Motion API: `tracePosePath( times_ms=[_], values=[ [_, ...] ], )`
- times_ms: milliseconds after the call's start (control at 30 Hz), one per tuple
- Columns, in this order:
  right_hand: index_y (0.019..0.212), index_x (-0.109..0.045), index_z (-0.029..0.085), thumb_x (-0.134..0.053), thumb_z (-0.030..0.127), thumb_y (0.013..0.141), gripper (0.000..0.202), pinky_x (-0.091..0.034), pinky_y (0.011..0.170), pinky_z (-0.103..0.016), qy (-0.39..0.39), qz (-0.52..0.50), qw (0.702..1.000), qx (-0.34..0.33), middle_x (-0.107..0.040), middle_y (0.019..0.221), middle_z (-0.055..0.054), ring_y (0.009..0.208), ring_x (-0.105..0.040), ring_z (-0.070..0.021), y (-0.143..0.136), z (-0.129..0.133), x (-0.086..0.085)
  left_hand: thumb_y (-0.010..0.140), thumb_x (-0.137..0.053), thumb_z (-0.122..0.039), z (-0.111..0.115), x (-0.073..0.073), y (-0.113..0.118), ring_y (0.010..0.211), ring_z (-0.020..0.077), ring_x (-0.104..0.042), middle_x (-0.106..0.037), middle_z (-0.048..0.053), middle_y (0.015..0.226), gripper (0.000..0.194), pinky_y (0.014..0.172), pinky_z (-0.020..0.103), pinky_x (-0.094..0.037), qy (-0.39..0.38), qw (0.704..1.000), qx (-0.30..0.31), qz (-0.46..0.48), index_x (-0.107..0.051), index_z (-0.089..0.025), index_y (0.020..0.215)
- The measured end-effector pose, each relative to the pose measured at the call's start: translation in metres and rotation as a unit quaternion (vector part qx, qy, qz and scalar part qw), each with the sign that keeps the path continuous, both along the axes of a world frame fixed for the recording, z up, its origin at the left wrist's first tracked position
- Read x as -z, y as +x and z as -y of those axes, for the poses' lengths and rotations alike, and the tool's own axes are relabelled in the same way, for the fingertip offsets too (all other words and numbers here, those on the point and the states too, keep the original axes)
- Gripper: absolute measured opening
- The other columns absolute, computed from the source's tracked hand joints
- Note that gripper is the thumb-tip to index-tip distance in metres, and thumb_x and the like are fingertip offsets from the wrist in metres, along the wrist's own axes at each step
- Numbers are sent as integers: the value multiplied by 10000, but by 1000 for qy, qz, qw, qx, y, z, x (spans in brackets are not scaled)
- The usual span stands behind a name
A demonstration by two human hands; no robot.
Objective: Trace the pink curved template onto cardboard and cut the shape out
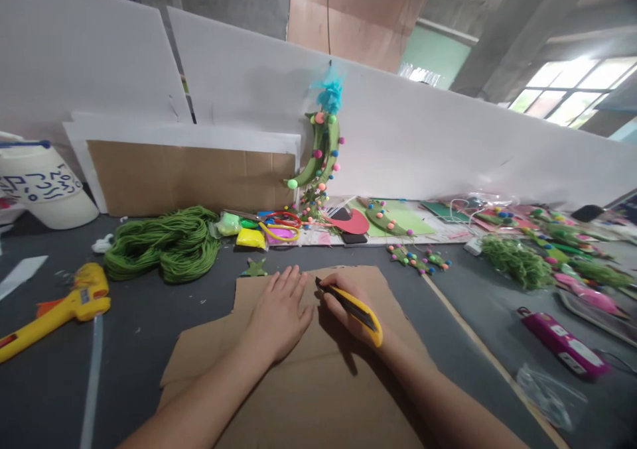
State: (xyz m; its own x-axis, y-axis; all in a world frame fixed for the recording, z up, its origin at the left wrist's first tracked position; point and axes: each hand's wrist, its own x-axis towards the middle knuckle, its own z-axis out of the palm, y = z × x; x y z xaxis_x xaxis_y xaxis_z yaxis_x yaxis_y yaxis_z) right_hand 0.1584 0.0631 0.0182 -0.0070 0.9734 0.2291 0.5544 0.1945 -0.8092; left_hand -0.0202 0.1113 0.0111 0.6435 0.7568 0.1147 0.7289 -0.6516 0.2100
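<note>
cardboard sheet (308,396): flat on the dark table (134,343), running off the bottom edge of view, with stepped cuts along its left side; both forearms reach over it.
left hand (281,313): laid palm down on the cardboard, fingers extended, thumb out to the side.
right hand (348,300): curled around a yellow utility knife (358,313), gripping it near the front.
knife tip: pointed away from the person, just beside the left hand's fingers; whether it touches the cardboard, i cannot tell.
green star (256,268): just beyond the sheet's far left corner.
green yarn (164,247): a thick looped bundle, farther left.
yellow glue gun (89,296): lying at left, a translucent stick (93,376) trailing toward the near edge.
green ornament (332,164): hanging against the white partition (423,144), dotted with pom-poms, blue tuft on top.
purple device (565,343): off to the right, near a crumpled clear bag (550,392).
</note>
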Motion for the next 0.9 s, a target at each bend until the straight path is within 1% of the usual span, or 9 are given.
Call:
tracePosePath(
  times_ms=[200,300,467,600,900],
  values=[
    [1006,-586,239,-519,208,856,167,-469,710,-320,-2,7,1000,-4,-653,857,-26,761,-610,-194,3,10,-1,907,-423,-383,-1,0,0,1398,300,-321,-359,173,1517,584,1141,483,-227,4,1000,1,-5,-423,-96,1416],
    [1004,-593,242,-526,198,837,185,-470,707,-316,2,12,1000,-15,-653,838,-17,740,-603,-188,5,11,-3,910,-415,-391,-1,2,0,1401,295,-315,-358,169,1519,586,1142,477,-227,7,1000,1,-6,-418,-98,1417],
    [1000,-609,247,-537,197,820,200,-469,744,-328,9,18,1000,-23,-672,897,-32,793,-618,-205,6,10,-3,917,-404,-398,-1,3,0,1405,293,-309,-357,174,1519,589,1148,474,-222,12,1000,5,-9,-417,-91,1419],
    [1011,-614,253,-525,192,834,207,-457,733,-328,5,22,1000,-21,-666,858,-23,759,-609,-200,6,12,-2,922,-401,-407,-1,3,0,1408,294,-300,-344,172,1525,597,1148,473,-221,14,1000,4,-15,-406,-91,1428],
    [973,-624,259,-526,194,840,177,-459,731,-333,0,30,999,-22,-658,864,-24,782,-609,-207,7,22,-11,925,-403,-394,-1,3,0,1415,290,-286,-338,176,1528,600,1152,470,-206,12,1000,11,-20,-389,-77,1434]
  ],
)
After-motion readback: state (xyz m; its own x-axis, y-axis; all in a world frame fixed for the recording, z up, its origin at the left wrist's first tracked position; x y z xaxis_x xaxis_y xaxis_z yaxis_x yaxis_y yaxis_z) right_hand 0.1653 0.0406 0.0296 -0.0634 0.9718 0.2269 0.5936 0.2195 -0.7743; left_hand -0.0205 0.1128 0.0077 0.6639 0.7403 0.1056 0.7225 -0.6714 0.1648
